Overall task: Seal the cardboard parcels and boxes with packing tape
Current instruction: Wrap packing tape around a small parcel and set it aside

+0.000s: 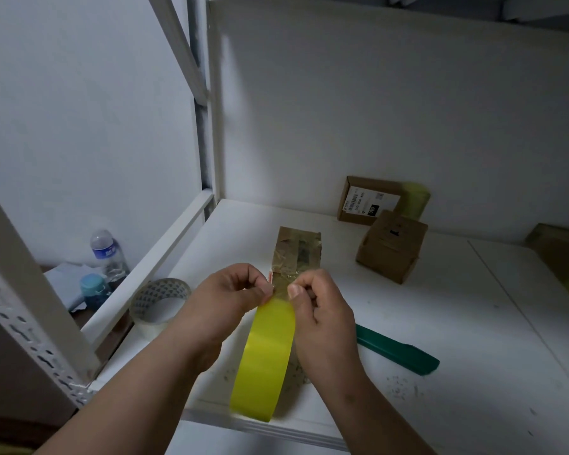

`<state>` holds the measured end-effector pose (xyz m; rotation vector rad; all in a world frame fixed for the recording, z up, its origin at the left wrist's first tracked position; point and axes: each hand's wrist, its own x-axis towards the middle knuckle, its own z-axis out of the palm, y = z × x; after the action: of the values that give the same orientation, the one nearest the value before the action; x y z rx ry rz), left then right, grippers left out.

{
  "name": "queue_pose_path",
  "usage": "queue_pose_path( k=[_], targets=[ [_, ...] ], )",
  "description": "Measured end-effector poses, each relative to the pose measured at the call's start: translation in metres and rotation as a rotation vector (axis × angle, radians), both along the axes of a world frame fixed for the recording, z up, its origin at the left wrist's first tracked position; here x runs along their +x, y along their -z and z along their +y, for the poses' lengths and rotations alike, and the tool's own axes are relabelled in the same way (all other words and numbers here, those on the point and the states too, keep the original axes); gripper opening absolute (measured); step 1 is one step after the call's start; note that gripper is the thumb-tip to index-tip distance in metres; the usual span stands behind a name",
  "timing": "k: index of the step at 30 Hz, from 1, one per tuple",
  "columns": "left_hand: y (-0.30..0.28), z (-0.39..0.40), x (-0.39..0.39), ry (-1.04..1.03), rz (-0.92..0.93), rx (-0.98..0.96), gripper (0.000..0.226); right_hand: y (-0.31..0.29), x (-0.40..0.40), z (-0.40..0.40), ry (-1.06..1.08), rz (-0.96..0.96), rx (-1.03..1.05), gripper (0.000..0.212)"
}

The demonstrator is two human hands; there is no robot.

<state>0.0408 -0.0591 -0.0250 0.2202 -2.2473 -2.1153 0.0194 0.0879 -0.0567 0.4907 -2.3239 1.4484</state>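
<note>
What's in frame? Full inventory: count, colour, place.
yellow tape roll: 1, yellow-green, upright at shelf front, between the hands
taped parcel: 1, brown, shelf centre, behind the hands
small box: 1, brown, right of the parcel
labelled box: 1, brown, white label, against the back wall
edge box: 1, brown, far right, cut off
patterned tape roll: 1, clear, shelf's left edge
green tool: 1, lying right of the hands
water bottle: 1, clear, blue label, beyond the shelf, left
left hand: pinches the tape end
right hand: pinches the tape end
</note>
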Motion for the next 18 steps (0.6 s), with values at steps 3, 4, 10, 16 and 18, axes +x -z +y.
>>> queue_pose_path(
  k=[3,4,10,16,18],
  targets=[
    [-0.004,-0.006,0.001,0.054,-0.036,-0.082,0.023,-0.006,0.002,-0.001,-0.057,-0.127,-0.014,0.016],
    [-0.005,-0.009,0.001,0.081,-0.066,-0.087,0.022,-0.008,0.003,-0.002,-0.079,-0.175,-0.014,0.016],
    [0.011,-0.024,0.012,0.183,-0.271,-0.167,0.021,0.003,0.009,-0.006,-0.146,-0.487,0.064,0.012],
    [0.03,-0.032,0.028,0.132,-0.358,-0.129,0.021,0.022,0.018,-0.016,-0.186,-0.614,0.101,0.014],
    [0.034,-0.036,0.037,0.147,-0.388,-0.127,0.021,0.027,0.023,-0.021,-0.211,-0.643,0.145,0.016]
  ],
)
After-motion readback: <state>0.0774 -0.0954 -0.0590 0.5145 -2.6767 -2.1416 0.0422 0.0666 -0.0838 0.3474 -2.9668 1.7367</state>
